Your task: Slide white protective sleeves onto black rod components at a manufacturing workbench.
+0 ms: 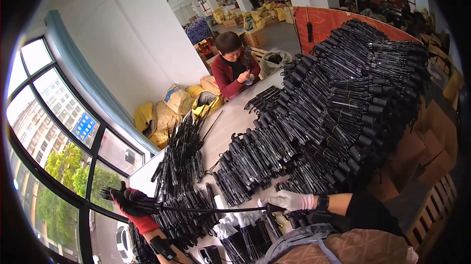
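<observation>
My left hand (133, 206), in a red and black glove, is closed around the bunched ribs of a black umbrella frame (211, 210) at the lower left. The frame's long thin shaft runs level across to my right hand (292, 200). That hand wears a white glove and is closed on the shaft's dark handle end, partly hidden by the fingers. Beneath the shaft, bundles of black umbrella frames (189, 210) lie on the table (221, 134). White wrapping (240, 219) covers the tops of some bundles close to my body.
A big heap of black umbrella frames (338, 102) fills the right side. Loose black rods (179, 151) are piled at left. Across the table a co-worker (230, 67) in dark red holds dark parts. Yellow sacks (171, 102) stand by the wall; cardboard boxes (407, 151) are at right.
</observation>
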A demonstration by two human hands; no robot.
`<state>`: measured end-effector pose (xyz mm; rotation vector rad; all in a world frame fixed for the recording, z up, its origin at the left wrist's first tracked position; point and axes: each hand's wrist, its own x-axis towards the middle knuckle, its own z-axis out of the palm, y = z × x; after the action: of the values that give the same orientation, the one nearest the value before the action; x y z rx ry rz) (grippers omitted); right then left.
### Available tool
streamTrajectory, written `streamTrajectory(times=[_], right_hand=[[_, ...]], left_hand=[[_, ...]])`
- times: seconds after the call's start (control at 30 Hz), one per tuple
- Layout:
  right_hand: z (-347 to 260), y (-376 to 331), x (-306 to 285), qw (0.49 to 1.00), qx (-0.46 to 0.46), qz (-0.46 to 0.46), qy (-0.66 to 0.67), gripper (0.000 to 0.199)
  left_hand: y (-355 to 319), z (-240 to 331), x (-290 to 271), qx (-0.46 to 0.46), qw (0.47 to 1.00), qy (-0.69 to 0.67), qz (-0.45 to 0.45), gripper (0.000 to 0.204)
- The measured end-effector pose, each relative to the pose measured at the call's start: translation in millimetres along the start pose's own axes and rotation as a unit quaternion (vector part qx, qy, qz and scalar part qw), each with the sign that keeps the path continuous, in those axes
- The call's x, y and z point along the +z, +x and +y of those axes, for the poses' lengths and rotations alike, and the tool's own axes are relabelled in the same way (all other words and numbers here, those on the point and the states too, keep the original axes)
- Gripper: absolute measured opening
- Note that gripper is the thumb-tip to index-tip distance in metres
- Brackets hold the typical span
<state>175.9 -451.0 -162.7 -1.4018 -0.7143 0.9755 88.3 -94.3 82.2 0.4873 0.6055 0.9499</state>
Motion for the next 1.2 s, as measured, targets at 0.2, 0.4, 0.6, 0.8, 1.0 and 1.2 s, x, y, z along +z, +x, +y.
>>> streamTrajectory(times=[0.2, 0.4, 0.6, 0.8, 1.0, 1.2], right_hand=[[-39, 106, 64, 0.882, -0.365, 0.227, -0.192, 0.049], [-106, 104, 76, 0.979, -0.191, -0.067, -0.025, 0.052], [-109, 107, 112, 0.964, -0.237, -0.075, -0.096, 0.041], [-136, 133, 114, 0.962, -0.248, -0.026, -0.111, 0.042], [-118, 133, 129, 0.924, -0.358, 0.075, -0.113, 0.042], [-120, 145, 126, 0.904, -0.420, 0.020, -0.085, 0.042]], left_hand=[[-16, -104, -30, 0.137, 0.923, 0.099, -0.346, 0.023], [-64, -98, -32, 0.036, 0.952, 0.032, -0.301, 0.027], [-31, -89, -80, 0.082, 0.938, 0.095, -0.322, 0.041], [-78, -89, -33, 0.039, 0.969, 0.069, -0.236, 0.054], [-59, -101, -50, 0.099, 0.951, 0.118, -0.269, 0.059], [-60, -105, -52, 0.213, 0.926, 0.209, -0.232, 0.059]])
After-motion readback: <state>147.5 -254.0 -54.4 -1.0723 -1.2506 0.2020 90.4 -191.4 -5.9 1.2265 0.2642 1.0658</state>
